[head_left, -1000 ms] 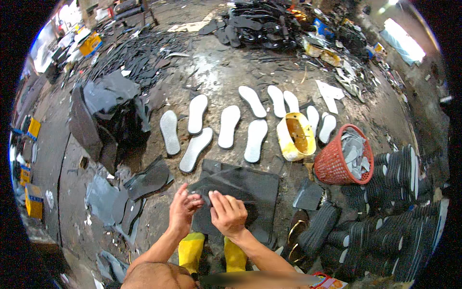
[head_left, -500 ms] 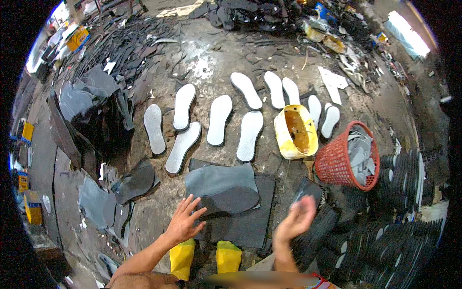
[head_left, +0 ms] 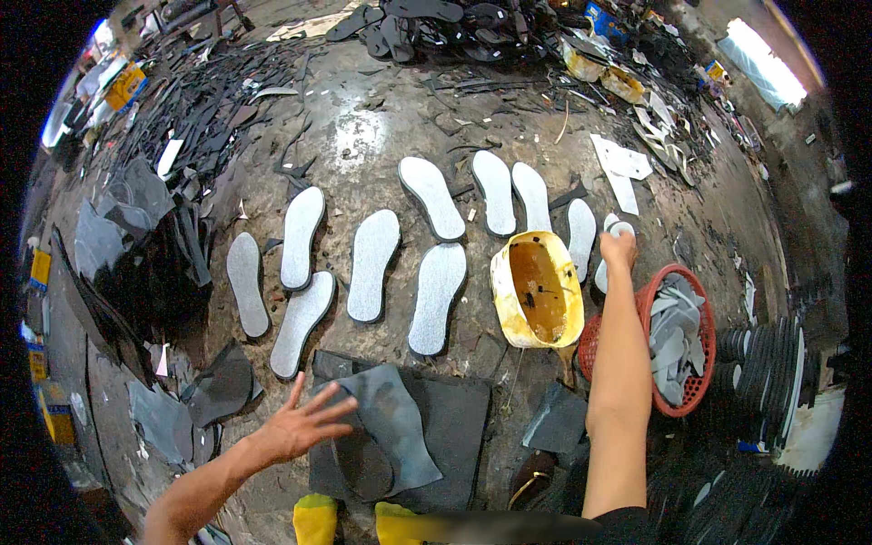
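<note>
My left hand [head_left: 295, 425], open with fingers spread, hovers at the left edge of a grey sheet [head_left: 395, 422]. A dark sole-shaped piece [head_left: 363, 465] lies partly under that sheet, and both rest on a larger dark mat [head_left: 459, 436]. Stretched far out to the right, my right hand [head_left: 620, 247] has its fingers closed on the upper part of a white-topped sole [head_left: 600, 276]. My hand covers much of that sole. Another white sole [head_left: 582, 238] lies just left of it. Several more soles, such as one in the middle [head_left: 372, 265], lie spread over the floor.
A yellow tub [head_left: 500, 304] of amber liquid stands near my right forearm. Beyond the forearm, a red basket [head_left: 704, 386] holds grey scraps. Stacked dark soles [head_left: 758, 372] fill the right side; dark sheets [head_left: 136, 263] are heaped at left. My yellow-covered feet [head_left: 315, 520] are below.
My right hand has reached forward and right to the far-right sole. My left hand has moved left and spread its fingers. The grey sheet and dark piece have turned; the view has shifted.
</note>
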`<state>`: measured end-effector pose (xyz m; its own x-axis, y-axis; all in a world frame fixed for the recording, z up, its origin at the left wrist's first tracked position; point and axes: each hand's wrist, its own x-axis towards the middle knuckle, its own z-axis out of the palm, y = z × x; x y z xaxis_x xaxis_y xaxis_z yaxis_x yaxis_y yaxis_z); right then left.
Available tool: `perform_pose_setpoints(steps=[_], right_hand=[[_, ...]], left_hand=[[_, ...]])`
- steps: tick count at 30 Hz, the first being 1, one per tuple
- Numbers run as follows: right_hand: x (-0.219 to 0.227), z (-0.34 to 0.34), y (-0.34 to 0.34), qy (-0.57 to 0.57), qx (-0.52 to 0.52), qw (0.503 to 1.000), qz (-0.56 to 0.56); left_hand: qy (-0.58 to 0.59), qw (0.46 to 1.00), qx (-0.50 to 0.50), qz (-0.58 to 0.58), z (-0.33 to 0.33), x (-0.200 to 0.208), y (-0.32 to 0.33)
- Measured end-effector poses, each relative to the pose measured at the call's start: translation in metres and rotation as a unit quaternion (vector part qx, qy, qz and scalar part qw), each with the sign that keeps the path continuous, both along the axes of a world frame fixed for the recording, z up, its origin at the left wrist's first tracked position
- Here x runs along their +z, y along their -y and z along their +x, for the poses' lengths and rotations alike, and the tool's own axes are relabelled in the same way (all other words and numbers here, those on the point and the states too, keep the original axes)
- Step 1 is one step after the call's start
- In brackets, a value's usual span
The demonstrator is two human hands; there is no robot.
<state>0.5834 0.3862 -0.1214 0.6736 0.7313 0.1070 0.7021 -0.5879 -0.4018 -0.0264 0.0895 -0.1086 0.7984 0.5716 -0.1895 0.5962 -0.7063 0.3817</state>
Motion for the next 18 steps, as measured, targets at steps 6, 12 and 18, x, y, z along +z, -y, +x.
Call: perform_pose_setpoints(steps=[6, 12, 18], right_hand=[[-0.051, 0.008, 0.028, -0.052, -0.099, 0.976, -0.189], [-0.042, 0.0, 0.028, -0.05, -0.147, 0.98, -0.128], [-0.032, -0.006, 0.022, -0.244, -0.246, 0.937, -0.046]], left_hand=[[0.114, 0.87, 0.474, -0.077, 0.074, -0.007, 0.069], [0.026, 0.888, 0.442, -0.121, 0.086, -0.028, 0.09], [0.077, 0.806, 0.578, -0.105, 0.095, -0.038, 0.087]])
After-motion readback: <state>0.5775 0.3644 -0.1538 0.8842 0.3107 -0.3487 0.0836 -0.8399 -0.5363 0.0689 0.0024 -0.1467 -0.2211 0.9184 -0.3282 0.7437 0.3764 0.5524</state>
